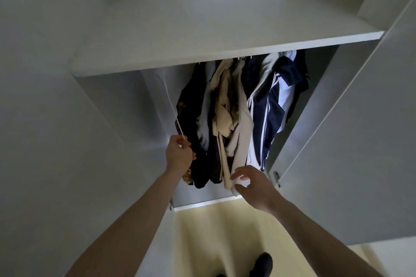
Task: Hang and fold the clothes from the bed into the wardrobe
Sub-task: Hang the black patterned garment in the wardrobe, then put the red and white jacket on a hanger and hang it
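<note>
Several garments hang inside the open grey wardrobe (108, 101): a dark patterned piece (191, 119) at the left, beige clothes (229, 119) in the middle, a navy and white striped jacket (270, 105) at the right. My left hand (179, 155) grips the lower end of a thin white rod (171, 105) that runs up toward the hidden rail, right beside the dark garment. My right hand (254, 184) has spread fingers touching the hem of the beige garment.
A wide grey shelf (202, 36) spans the wardrobe above the clothes. The right door (351, 141) stands open, hinges showing at its lower edge. Pale yellow floor (213, 231) lies below, with a dark shoe (262, 263) near the bottom.
</note>
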A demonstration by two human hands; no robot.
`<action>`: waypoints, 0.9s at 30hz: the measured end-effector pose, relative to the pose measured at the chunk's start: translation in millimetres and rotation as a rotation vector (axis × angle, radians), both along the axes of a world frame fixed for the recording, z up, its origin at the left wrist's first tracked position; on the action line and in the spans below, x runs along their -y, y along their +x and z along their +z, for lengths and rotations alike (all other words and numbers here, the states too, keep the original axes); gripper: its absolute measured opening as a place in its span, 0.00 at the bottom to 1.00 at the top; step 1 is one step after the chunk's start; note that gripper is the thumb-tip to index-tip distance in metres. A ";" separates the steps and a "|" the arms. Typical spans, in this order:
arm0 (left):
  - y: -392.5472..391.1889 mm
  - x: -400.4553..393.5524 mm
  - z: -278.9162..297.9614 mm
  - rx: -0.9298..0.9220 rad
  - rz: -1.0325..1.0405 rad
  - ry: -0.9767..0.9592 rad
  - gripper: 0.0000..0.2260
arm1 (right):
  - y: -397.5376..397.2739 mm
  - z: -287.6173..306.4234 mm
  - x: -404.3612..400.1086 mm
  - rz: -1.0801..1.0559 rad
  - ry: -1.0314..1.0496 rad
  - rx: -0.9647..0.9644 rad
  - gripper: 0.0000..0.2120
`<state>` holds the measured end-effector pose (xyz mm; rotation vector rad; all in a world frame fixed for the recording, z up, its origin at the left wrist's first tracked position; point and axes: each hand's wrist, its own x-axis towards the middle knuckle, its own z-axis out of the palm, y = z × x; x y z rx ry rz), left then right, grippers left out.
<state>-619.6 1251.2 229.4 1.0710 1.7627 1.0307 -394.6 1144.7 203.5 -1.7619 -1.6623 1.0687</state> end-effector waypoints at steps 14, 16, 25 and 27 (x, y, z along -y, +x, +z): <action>44.3 222.8 -113.8 -0.049 -0.573 -0.208 0.04 | 28.0 -23.4 214.1 -0.486 -0.212 -0.057 0.11; 51.4 253.6 -113.0 -0.095 -0.695 -0.208 0.05 | 32.6 -22.1 259.1 -0.582 -0.228 -0.079 0.11; 90.3 419.5 -88.1 -0.180 -1.238 -0.064 0.07 | 35.7 -14.5 494.2 -0.962 -0.246 -0.122 0.09; 96.5 467.9 -85.9 -0.178 -1.362 -0.028 0.07 | 30.1 -12.9 552.5 -1.032 -0.239 -0.132 0.08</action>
